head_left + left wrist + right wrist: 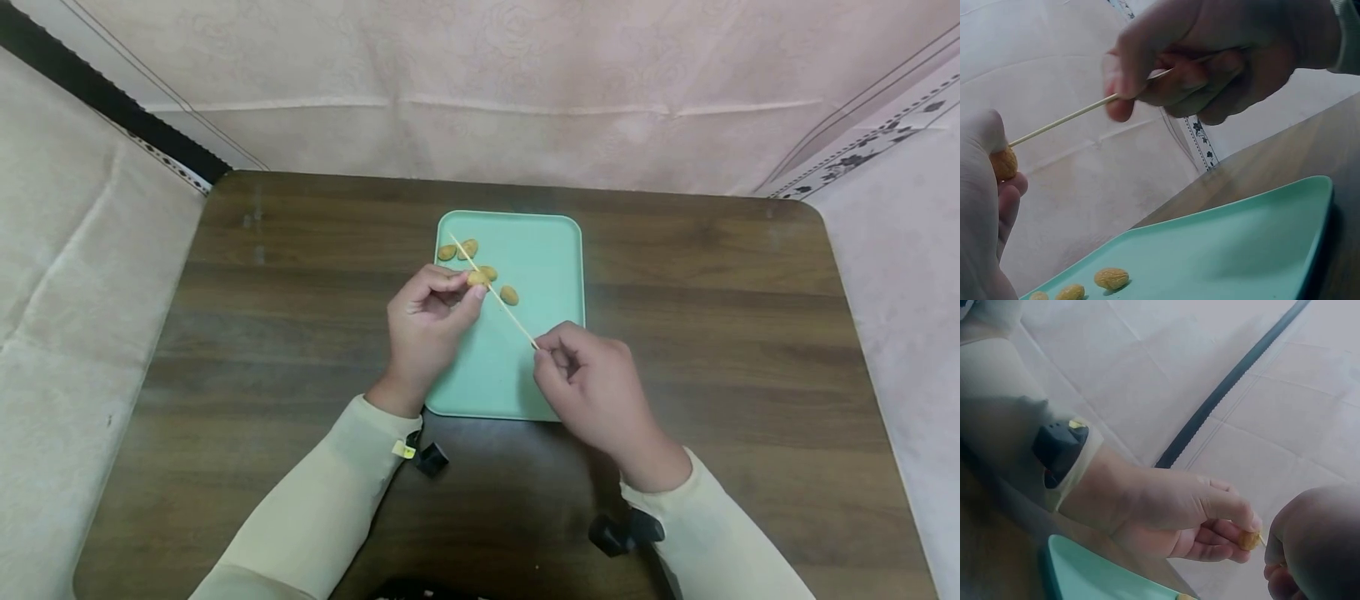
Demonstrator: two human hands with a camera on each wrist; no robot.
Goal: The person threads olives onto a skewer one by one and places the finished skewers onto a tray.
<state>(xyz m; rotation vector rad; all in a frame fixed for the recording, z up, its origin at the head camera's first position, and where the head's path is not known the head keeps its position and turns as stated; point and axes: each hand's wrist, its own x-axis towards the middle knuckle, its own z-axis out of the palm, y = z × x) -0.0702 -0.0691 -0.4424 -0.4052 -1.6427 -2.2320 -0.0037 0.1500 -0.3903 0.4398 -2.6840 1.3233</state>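
My left hand [431, 321] pinches a wrinkled yellow-brown dried fruit [477, 278] between thumb and fingertips, over the left side of a mint-green tray [487, 375]. My right hand [592, 383] grips one end of a thin wooden skewer [513, 318] at the tray's right edge. In the left wrist view the skewer [1063, 120] runs from the right fingers straight to the held fruit [1005, 164]. From the head view, its far end extends past that fruit towards the tray's upper left. The right wrist view shows the held fruit [1249, 540] close to the right hand.
Several similar dried fruits lie in the tray's upper part, among them one fruit [509, 295] nearest the middle and another [447, 252] at the left rim. The tray sits on a brown wooden table [712, 317]. Pale patterned cloth [525, 83] hangs around the table.
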